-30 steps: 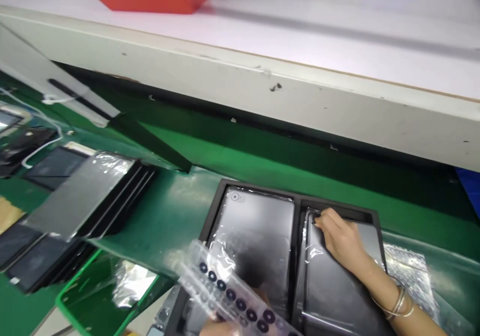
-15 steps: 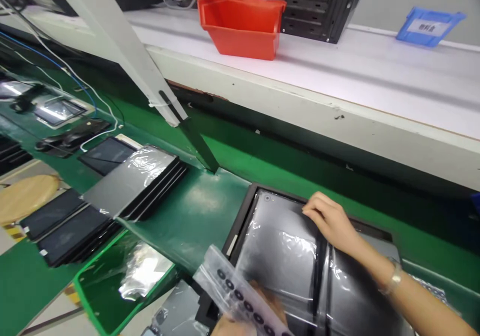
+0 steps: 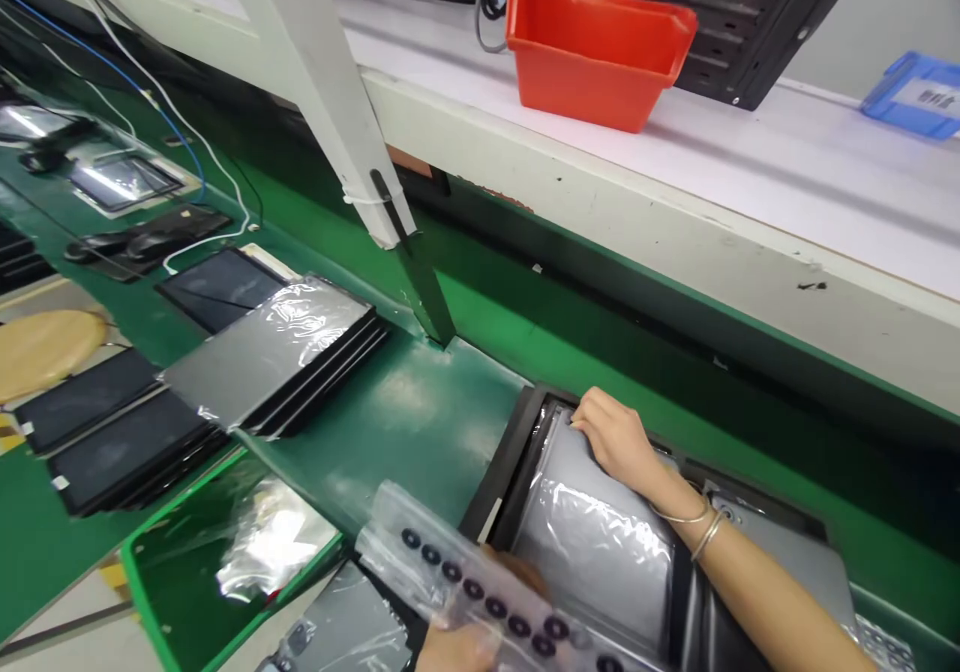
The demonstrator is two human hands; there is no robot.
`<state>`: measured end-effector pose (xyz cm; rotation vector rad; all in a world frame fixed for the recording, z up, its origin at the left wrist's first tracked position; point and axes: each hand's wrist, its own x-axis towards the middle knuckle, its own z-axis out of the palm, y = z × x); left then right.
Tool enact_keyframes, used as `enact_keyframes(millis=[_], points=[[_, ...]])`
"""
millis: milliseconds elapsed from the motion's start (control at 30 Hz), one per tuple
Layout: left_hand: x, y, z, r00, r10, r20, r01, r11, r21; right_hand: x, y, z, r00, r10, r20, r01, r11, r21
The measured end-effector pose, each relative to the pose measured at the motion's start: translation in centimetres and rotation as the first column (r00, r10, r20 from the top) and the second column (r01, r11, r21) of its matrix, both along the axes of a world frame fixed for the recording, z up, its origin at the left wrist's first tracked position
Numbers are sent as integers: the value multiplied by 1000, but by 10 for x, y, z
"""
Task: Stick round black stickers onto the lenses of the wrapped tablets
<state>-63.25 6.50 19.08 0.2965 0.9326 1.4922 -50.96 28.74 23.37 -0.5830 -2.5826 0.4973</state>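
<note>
My left hand (image 3: 461, 644) is closed at the bottom edge, holding a clear plastic strip (image 3: 431, 577) with a row of black rings on it. Part of this hand is hidden behind the strip. The fingers of my right hand (image 3: 619, 442) are pinched on the top edge of a silver-grey tablet (image 3: 596, 542) wrapped in clear film. That tablet lies in a black tray (image 3: 495, 477) and appears slightly tilted. Beside it, partly under my right forearm, is a second grey tablet (image 3: 795, 562), its round camera showing near the top.
Left of the tray, a stack of film-wrapped tablets (image 3: 262, 352) rests on the green bench (image 3: 405, 402). A green bin (image 3: 139, 572) with crumpled film stands below. Overhead runs a white shelf (image 3: 465, 167) carrying a red bin (image 3: 592, 77), held by a white post (image 3: 315, 82).
My right hand has moved left along the tablet's top edge, now covering its camera corner. The neighbouring tablet's camera has come into sight. The ringed strip has shifted slightly left and up.
</note>
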Motion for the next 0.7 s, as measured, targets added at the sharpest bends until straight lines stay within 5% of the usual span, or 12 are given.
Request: enact_keyframes(millis=[133,233,333,500,600,700], points=[[-6,5,-12,965,-259,-29,256,919,299,-3,-2,1,999,-9,-52,5,997,-77],[-9,9,-19,960,-280,-13,269,904,332,-6,-6,0,996,-35,83,33,999,28],[-9,11,-14,959,-280,32,252,902,350,-7,-5,-1,997,-58,55,61,996,-58],[-2,9,18,994,-55,92,38,984,174,-6,-2,-2,998,-67,-4,65,990,-127],[4,10,38,984,33,172,-51,994,98,-7,-4,-2,990,-70,121,77,995,-55],[9,15,53,961,135,241,-133,991,-26,-5,-3,-2,997,-60,43,66,988,-142]])
